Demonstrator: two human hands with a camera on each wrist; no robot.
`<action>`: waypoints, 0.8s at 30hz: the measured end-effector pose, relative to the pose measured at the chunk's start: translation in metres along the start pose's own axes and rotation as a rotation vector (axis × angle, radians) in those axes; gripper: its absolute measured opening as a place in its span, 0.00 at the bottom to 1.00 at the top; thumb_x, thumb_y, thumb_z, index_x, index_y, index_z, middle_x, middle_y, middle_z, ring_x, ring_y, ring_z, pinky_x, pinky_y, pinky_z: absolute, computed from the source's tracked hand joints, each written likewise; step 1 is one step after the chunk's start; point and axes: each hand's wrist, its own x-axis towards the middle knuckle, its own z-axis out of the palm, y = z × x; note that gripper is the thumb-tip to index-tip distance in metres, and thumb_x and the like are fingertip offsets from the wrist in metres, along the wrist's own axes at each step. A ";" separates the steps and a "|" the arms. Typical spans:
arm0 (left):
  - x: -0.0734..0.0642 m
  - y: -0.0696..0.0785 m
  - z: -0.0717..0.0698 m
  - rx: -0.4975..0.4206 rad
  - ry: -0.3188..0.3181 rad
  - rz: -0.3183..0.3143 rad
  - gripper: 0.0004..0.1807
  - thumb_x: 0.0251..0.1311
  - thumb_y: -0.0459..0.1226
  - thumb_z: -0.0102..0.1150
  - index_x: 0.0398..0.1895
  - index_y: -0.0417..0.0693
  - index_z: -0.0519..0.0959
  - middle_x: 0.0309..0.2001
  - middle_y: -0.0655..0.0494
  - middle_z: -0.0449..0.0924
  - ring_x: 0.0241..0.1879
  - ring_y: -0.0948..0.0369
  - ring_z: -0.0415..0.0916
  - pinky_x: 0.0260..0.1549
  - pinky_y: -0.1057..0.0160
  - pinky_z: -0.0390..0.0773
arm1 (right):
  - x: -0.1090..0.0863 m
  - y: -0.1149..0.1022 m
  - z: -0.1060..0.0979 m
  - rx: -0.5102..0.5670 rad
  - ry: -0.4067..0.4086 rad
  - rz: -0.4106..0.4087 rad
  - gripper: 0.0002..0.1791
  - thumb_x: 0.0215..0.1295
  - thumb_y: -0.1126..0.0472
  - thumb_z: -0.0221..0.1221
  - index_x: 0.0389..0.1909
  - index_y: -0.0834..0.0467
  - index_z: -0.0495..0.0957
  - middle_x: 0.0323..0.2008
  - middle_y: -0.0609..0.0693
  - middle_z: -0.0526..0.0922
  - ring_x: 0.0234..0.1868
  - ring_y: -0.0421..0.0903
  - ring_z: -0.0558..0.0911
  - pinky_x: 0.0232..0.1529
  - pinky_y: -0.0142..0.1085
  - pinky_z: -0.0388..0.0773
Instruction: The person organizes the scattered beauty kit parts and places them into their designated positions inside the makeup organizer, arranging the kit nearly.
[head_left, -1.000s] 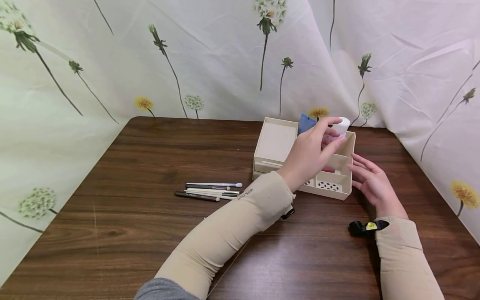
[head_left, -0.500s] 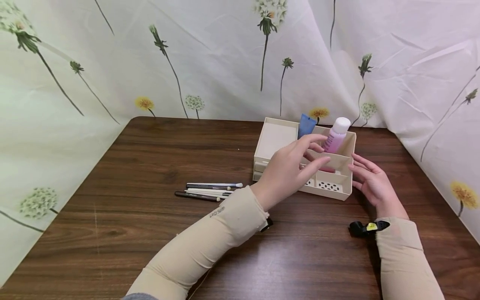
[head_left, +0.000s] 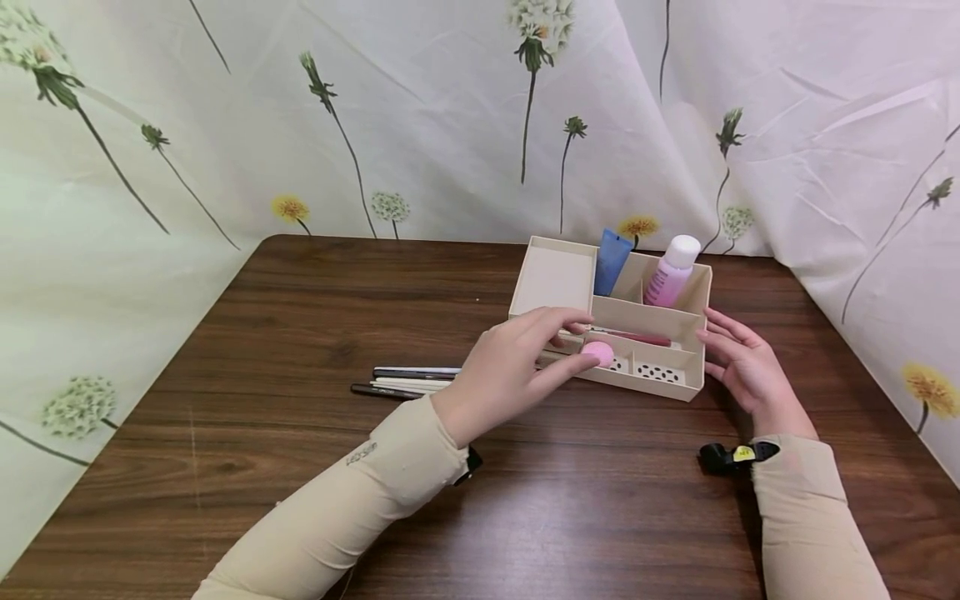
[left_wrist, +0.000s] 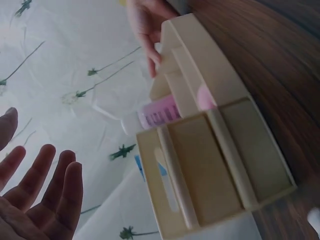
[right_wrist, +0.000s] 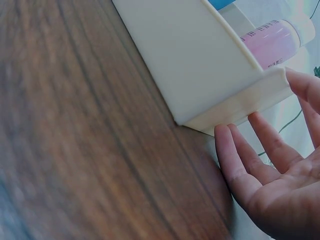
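Note:
A cream desktop organizer (head_left: 558,275) stands at the back right of the table. In its rear compartments are a blue tube (head_left: 612,262) and a pink bottle with a white cap (head_left: 672,275). A red-handled stick (head_left: 637,337) lies in the middle section, and a round pink sponge (head_left: 599,353) shows in the front one. My left hand (head_left: 517,358) hovers before the organizer's left part, fingers loosely bent and holding nothing; its thumb tip overlaps the sponge in the head view. With extended fingertips my right hand (head_left: 753,371) touches the organizer's right side wall (right_wrist: 240,102).
Several makeup brushes (head_left: 408,385) lie on the brown wooden table (head_left: 300,317) left of the organizer, partly hidden by my left hand. A white cloth with dandelion prints (head_left: 450,125) hangs behind the table.
My left hand has let go of the pink bottle, now standing in the rear right compartment, and has drawn back left and toward me, uncovering the sponge. The right hand has stayed put.

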 end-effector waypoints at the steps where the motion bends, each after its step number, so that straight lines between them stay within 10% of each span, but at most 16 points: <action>1: -0.003 -0.002 -0.002 0.017 -0.002 0.004 0.21 0.63 0.48 0.65 0.57 0.52 0.78 0.49 0.61 0.84 0.43 0.66 0.83 0.43 0.70 0.80 | 0.000 0.000 0.000 0.001 0.000 0.001 0.20 0.71 0.71 0.53 0.52 0.47 0.84 0.46 0.40 0.86 0.44 0.36 0.85 0.39 0.34 0.83; 10: -0.020 -0.023 -0.014 0.106 0.002 0.153 0.18 0.61 0.47 0.67 0.52 0.52 0.80 0.48 0.61 0.82 0.44 0.66 0.80 0.46 0.68 0.79 | -0.001 0.001 0.001 -0.003 0.014 0.010 0.19 0.71 0.71 0.54 0.52 0.46 0.84 0.45 0.40 0.86 0.44 0.36 0.85 0.39 0.34 0.83; 24: -0.046 -0.059 -0.033 0.309 -0.119 0.162 0.20 0.59 0.51 0.67 0.51 0.55 0.82 0.45 0.63 0.83 0.42 0.64 0.79 0.33 0.64 0.81 | -0.001 0.001 0.001 -0.008 0.005 -0.008 0.19 0.71 0.71 0.54 0.52 0.47 0.83 0.46 0.41 0.87 0.44 0.36 0.85 0.39 0.34 0.84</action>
